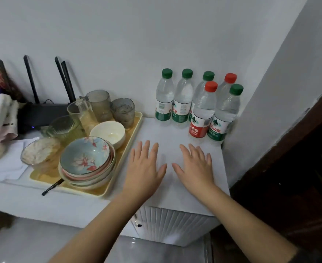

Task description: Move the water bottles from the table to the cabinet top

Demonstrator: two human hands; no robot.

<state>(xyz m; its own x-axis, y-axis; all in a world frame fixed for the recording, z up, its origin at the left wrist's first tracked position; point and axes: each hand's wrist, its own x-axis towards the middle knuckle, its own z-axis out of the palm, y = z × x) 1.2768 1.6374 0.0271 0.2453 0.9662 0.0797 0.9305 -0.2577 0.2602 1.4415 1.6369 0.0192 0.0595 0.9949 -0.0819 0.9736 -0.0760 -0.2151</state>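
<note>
Both our hands lay flat and empty, palms down, fingers spread, on the white cabinet top [175, 186]: our left hand [144, 168] just beside the tray, our right hand [195, 168] near it, the two thumbs close but apart. We held nothing. Six water bottles stood upright in the far right corner of the cabinet top, against the white wall [118, 35] and well clear of our fingers. Four stood in the back row: a green-capped bottle [164, 97] at the left, a second green-capped one [183, 99] touching it, a third green-capped one [203, 86] partly hidden, and a red-capped one [228, 82] behind the rest. In front of these stood a red-capped bottle with a red label [203, 111] and, just to its right, a green-capped bottle with a green label [225, 114], close to the side wall. To the left of our hands sat a pale yellow tray [135, 128] crowded with dishes: a stack of floral bowls [86, 160] nearest us, a plain white bowl [108, 131] behind it, a clear glass bowl [40, 152] at the left, and several glass cups [99, 105] at the back. A dark utensil handle [52, 186] stuck out over the tray's near edge. Behind the tray stood a black router [40, 112] with its antennas up, and some cloth [1, 114] lay at the far left. The ribbed cabinet front [175, 224] showed below our wrists.
</note>
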